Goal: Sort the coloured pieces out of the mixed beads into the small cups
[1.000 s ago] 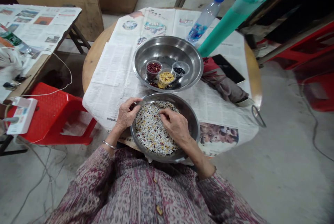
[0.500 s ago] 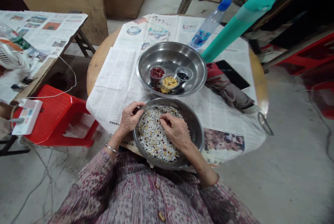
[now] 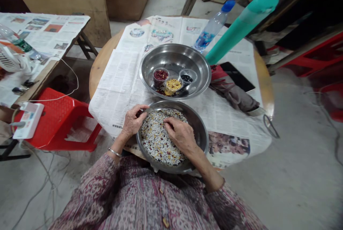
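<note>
A metal bowl (image 3: 201,130) close to my body holds a mix of white, yellow, red and black grains (image 3: 158,137). My left hand (image 3: 133,121) is closed on its left rim, thumb near the inner wall. Over the grains, my right hand (image 3: 181,133) has its thumb and fingertips pinched together; whatever lies between them is too small to make out. Just beyond stands a larger metal bowl (image 3: 175,53). Inside it are three clear cups: one of red beans (image 3: 160,75), one of yellow kernels (image 3: 173,85) and one of black beans (image 3: 187,78).
Newspaper (image 3: 115,76) covers the round table (image 3: 98,62). Right of the far bowl are a water bottle (image 3: 213,26), a green tube (image 3: 242,28), a folded umbrella (image 3: 233,94) and a dark flat device (image 3: 237,76). A red stool (image 3: 59,119) with a power strip (image 3: 29,121) stands left.
The view has shifted very slightly. My right hand stays pinched over the grains, and my left hand still holds the bowl's rim.
</note>
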Demonstrator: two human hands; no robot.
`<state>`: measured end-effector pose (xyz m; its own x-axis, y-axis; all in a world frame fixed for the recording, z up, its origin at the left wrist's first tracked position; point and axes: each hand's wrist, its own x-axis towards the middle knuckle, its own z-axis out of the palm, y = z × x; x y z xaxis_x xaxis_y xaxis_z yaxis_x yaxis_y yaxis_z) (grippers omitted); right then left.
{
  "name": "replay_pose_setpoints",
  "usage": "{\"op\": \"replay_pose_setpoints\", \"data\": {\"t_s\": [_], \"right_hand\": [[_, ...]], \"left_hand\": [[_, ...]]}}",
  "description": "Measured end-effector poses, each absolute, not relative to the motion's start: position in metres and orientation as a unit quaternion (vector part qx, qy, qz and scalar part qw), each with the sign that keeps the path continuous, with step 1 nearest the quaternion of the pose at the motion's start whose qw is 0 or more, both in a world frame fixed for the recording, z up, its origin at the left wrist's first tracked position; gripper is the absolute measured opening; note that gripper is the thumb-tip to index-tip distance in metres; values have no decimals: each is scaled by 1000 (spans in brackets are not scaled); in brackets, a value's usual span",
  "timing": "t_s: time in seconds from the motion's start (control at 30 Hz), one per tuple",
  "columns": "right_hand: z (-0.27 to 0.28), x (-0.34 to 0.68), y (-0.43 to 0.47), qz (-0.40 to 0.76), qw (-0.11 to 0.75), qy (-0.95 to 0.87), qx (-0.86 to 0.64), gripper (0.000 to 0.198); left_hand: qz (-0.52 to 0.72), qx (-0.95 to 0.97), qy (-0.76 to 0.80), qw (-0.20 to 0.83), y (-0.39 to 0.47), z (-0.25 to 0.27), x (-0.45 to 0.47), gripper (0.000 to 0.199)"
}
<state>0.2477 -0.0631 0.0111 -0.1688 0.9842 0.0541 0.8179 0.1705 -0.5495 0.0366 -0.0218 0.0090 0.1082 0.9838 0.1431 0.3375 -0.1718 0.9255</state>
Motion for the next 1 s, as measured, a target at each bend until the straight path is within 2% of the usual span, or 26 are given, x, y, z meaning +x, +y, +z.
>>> {"op": "replay_pose_setpoints", "data": {"t_s": [0.5,1.0], "right_hand": [[13,245,-62,165,187,-758,-602,21],[12,246,-61,189,200,-752,-599,23]], "left_hand": [[429,643,510,378,-22,11,37,19],[419,646,511,382,-21,10,37,20]]}}
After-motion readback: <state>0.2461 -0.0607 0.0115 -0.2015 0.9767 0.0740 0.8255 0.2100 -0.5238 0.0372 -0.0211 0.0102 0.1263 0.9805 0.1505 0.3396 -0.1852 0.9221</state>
